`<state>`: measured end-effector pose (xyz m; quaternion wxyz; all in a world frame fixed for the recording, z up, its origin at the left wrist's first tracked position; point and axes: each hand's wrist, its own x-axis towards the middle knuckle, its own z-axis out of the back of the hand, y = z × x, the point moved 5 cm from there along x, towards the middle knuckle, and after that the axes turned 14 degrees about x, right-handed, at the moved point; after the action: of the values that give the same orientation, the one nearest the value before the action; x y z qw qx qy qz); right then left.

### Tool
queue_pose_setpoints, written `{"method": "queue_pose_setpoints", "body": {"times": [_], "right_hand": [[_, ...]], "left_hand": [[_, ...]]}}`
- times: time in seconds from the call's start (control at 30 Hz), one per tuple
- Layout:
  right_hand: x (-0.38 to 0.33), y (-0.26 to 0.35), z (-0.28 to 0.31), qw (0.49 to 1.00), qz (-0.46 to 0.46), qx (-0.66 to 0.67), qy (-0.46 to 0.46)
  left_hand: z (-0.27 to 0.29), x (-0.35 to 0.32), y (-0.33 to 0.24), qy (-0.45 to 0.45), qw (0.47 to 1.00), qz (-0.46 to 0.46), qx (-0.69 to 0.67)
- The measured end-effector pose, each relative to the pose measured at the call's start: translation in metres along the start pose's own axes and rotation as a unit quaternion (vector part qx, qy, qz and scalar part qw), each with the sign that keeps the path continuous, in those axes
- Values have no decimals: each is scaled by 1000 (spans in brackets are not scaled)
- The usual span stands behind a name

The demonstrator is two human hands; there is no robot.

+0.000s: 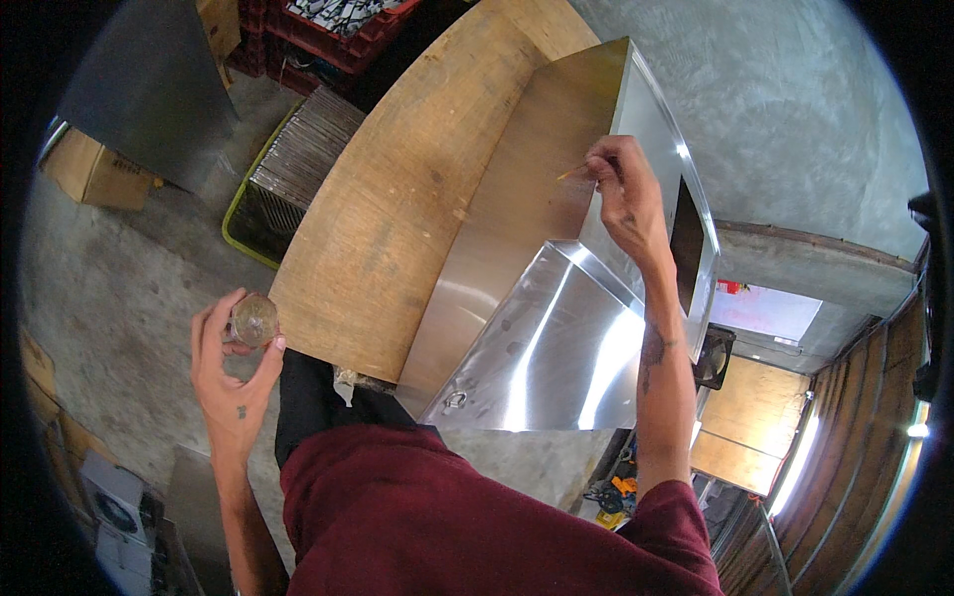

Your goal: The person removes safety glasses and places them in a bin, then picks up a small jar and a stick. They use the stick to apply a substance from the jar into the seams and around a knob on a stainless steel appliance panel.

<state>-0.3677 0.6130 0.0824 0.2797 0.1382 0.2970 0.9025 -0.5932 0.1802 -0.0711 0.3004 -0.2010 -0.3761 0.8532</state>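
Probably light and slick, the clear cup (255,320) is best held by its sides, as the left hand (231,382) does, fingers curled to its width, beside the tabletop (397,189); the right hand (630,199) pinches a thin, likely fragile stick (573,173) near the metal box (497,233).

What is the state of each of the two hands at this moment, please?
Left hand: closed around a small round container.
Right hand: closed, pinching a thin stick between the fingers.
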Motion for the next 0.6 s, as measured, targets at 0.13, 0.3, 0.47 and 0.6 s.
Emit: {"method": "queue_pose_setpoints", "body": {"times": [0.13,0.3,0.47,0.6], "right_hand": [[-59,34,-8,989,-28,71,-126],[-146,36,-67,939,22,175,-295],[-195,-18,-100,868,36,117,-481],[-193,-34,-110,866,50,70,-493]], "left_hand": [[-10,-2,-18,3,1000,-24,-4],[-38,-11,-66,37,998,-52,-24],[-77,-35,-111,75,992,-98,-13],[-106,-62,-139,98,989,-108,-6]]}}
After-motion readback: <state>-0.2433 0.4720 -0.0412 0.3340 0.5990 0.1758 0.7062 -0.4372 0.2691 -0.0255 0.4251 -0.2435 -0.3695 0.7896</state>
